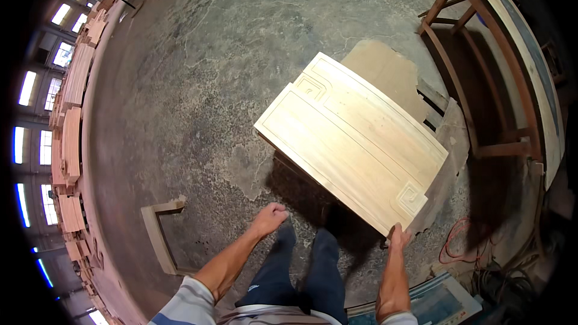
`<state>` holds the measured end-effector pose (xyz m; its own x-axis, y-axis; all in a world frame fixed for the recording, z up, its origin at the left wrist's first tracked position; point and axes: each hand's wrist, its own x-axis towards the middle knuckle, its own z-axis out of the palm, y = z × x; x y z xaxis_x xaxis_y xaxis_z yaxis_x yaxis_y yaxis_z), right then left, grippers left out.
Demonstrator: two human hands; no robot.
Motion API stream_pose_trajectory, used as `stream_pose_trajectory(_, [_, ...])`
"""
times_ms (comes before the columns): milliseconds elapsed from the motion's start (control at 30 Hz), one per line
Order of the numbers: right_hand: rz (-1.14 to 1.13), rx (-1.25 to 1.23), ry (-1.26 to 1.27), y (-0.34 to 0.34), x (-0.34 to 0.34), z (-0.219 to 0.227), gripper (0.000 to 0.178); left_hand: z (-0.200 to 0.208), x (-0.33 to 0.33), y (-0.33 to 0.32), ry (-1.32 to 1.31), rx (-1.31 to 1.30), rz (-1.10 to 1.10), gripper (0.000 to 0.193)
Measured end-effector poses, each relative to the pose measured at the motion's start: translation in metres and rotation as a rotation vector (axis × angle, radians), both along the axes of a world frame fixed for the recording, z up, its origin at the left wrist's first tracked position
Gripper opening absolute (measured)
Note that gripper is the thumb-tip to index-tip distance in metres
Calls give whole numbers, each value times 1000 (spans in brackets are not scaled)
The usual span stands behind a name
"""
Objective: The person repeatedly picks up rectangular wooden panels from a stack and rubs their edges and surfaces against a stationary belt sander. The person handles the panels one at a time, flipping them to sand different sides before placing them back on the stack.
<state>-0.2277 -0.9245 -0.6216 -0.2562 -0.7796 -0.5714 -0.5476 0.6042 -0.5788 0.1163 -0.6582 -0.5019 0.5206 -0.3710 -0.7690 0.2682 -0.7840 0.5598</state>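
Note:
Two pale carved wooden panels, or one panel with a stepped outline, lie at a slant in front of me. Square spiral carvings mark two of the corners, and grooves run along the length. At the near corner my right hand grips the panel's edge, thumb on top; the fingers beneath are hidden. My left hand hangs apart from the panel, to the left of its near edge. Its fingers are curled in, with nothing visible in them. What holds the panel up is mostly hidden under it.
Flattened cardboard lies beyond the panel. A brown wooden frame stand rises at the right. A U-shaped wooden piece lies on the floor at left. Reddish cable coils at lower right. Stacked boards line the far left.

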Motion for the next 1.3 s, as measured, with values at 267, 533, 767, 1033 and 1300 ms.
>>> stream_pose_trajectory(267, [-47,37,-260,13,2,29,24,-102,-14,-92,78,-39,454,25])
stream_pose_trajectory(533, [27,156,-240,23,13,23,24,-98,-26,-158,278,4,631,23])
stream_pose_trajectory(767, [-83,248,-242,26,18,21,46,-101,-39,-157,236,1,680,75])
stream_pose_trajectory(1033, [-59,165,-430,29,48,94,63,-55,-25,-160,314,-286,544,50])
stream_pose_trajectory(1300, [140,118,-297,64,31,161,56,56,-59,-88,384,-498,724,43])
